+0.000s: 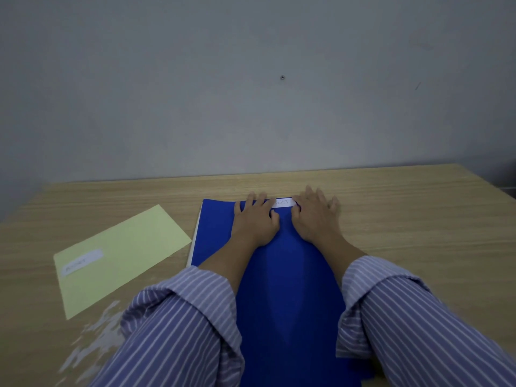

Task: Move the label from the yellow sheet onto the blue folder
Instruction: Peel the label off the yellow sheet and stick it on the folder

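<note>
The blue folder (pixel 287 275) lies lengthwise in front of me on the wooden table. A white label (pixel 283 202) with handwriting sits flat at the folder's far edge. My left hand (pixel 257 219) rests palm down on the folder, its fingertips on the label's left end. My right hand (pixel 315 216) lies palm down too, its thumb and fingers touching the label's right end. The yellow sheet (pixel 120 255) lies to the left of the folder, and another white label (pixel 82 261) remains stuck near its near left corner.
The wooden table (pixel 405 219) reaches back to a grey wall (pixel 251 79). A glossy reflective patch (pixel 95 333) shows on the tabletop near my left sleeve. White pages peek out along the folder's left edge (pixel 194 241).
</note>
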